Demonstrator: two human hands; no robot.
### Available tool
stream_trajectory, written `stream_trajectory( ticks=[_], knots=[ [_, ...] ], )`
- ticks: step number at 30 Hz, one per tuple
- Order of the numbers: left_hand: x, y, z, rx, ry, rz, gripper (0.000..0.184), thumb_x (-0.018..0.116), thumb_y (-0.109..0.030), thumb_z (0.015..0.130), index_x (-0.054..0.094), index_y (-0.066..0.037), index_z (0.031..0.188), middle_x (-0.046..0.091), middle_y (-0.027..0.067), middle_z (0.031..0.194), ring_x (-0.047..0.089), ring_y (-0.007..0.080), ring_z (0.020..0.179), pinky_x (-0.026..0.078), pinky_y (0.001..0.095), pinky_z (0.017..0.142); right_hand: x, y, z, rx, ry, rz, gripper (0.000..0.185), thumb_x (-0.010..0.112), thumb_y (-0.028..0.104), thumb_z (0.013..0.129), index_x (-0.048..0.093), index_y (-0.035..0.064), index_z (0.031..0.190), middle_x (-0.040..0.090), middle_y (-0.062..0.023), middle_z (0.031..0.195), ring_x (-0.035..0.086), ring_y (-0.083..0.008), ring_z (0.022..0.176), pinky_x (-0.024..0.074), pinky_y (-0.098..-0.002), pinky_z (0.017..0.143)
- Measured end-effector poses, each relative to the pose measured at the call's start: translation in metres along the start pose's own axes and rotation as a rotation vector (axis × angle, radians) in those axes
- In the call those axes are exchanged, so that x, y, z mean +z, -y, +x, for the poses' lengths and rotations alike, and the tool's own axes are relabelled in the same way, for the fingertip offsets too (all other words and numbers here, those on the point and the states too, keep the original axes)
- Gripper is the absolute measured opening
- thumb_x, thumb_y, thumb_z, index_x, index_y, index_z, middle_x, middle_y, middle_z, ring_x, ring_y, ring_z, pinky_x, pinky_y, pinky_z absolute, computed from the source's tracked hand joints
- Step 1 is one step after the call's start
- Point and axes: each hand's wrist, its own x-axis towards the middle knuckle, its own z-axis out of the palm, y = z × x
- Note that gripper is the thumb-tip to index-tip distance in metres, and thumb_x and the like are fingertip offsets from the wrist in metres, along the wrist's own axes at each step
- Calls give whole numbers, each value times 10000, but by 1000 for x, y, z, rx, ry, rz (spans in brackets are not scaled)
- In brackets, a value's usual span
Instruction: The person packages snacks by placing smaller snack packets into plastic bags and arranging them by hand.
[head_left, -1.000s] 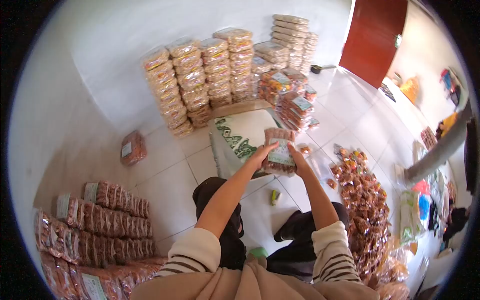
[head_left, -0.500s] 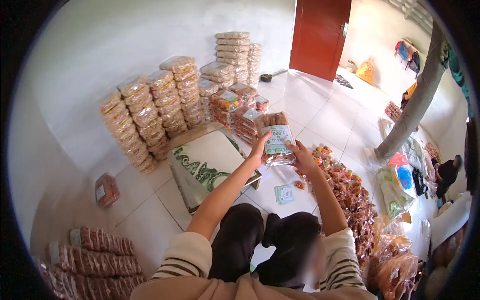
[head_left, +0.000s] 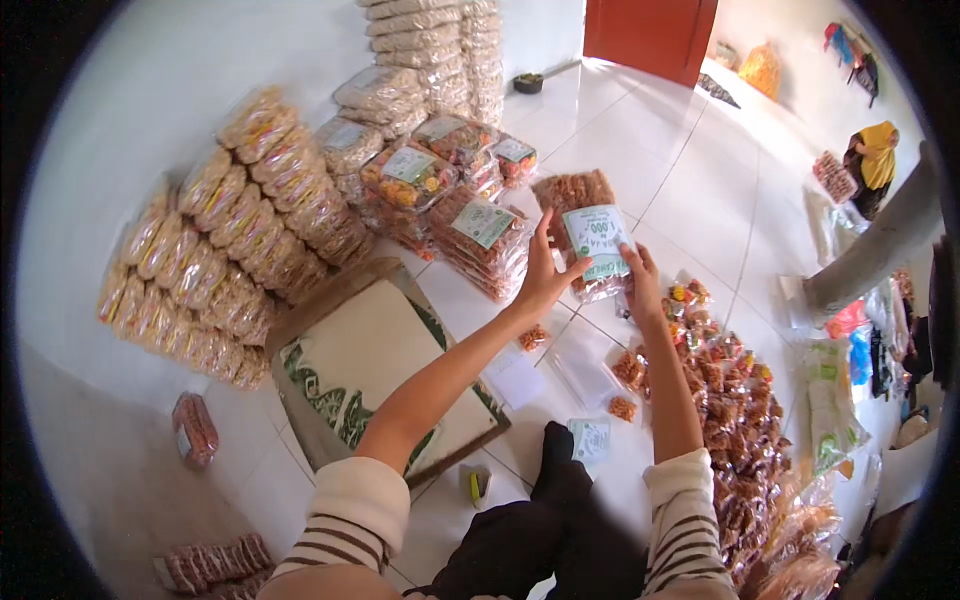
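Left of the low table [head_left: 365, 345], one brown bag [head_left: 195, 430] lies on the floor; nearer to me on that side, more brown bags [head_left: 220, 563] lie in a row. Stacks of pale bags [head_left: 245, 215] stand just beside the table's far left corner, by the wall. Beyond the table are bags of colourful snacks [head_left: 410, 178] and a pile of labelled bags [head_left: 478, 240].

Right of the table, above the floor, I hold the snack bag [head_left: 588, 235] in both hands, tilted. My left hand [head_left: 545, 275] grips its left side, thumb on the front and one finger extended along the edge. The bag's label reads upside down from my position. My right hand [head_left: 643, 280] closes on the lower right edge. Printed cards [head_left: 590, 440] lie on the floor right of the table. Further right of it spreads a heap of small packets [head_left: 735, 430]. Well apart from the table, at far right, are a grey post [head_left: 870, 250] and a person in yellow [head_left: 876, 165].
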Motion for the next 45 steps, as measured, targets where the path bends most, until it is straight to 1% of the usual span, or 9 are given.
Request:
stream_trajectory(
  ticks=[13,19,23,24,26,33,39,43,45],
  knots=[
    [-3,157,124,21,418,1003,525,578,-382,763,403,-183,1216,394,161,1200,346,300,1159,133,587,970,-39,-138,193,178,30,-177,502,686,238,733,488,-8,1123,596,-81,890,560,-131,778,440,-243,695],
    [0,183,174,-470,838,1290,648,522,-478,763,319,-177,1300,308,231,1308,342,326,1203,96,594,983,-21,-206,244,295,222,-248,494,657,248,759,488,24,1165,588,-59,946,550,-141,826,433,-262,738],
    [8,211,176,-647,1204,1285,830,502,-577,726,163,-165,1361,171,269,1359,273,372,1240,84,594,987,-23,-256,256,-357,-127,-1440,532,564,396,803,470,44,1190,588,-119,836,556,-203,734,446,-284,738],
    [12,218,174,-688,1301,1279,879,497,-604,714,116,-164,1372,134,273,1368,251,380,1250,76,590,990,-10,-227,252,56,-69,-1019,553,555,407,807,447,46,1210,573,-153,908,547,-222,786,435,-306,769],
    [15,224,172,-733,1294,1278,911,502,-617,702,93,-157,1374,138,270,1368,233,373,1259,72,582,995,8,-212,245,473,-6,-467,596,493,431,838,374,24,1256,495,-234,1116,502,-279,987,390,-353,864],
    [11,204,170,-544,1167,1356,784,485,-568,747,217,-140,1347,225,231,1358,250,332,1261,107,572,1000,-20,-217,218,226,-110,-525,495,430,381,876,437,5,1198,490,-208,1162,449,-313,1100,350,-354,916],
    [21,116,138,-51,717,1038,373,512,-336,806,511,-89,1084,558,120,1036,518,260,997,354,460,883,-65,-179,155,163,-230,-533,304,454,268,874,586,7,956,617,-108,873,592,-151,740,457,-270,628],
    [25,86,91,-50,740,618,258,519,-283,807,566,-69,943,598,98,886,568,259,844,433,370,767,-95,-157,107,196,81,-826,236,460,240,849,589,50,906,633,-95,738,607,-186,642,473,-316,588],
    [27,81,64,-22,906,527,230,523,-270,804,590,-74,906,609,106,864,580,255,820,456,341,733,-106,-143,78,21,564,-1642,259,475,284,832,588,75,935,629,-130,769,614,-256,687,478,-369,623]
  ],
)
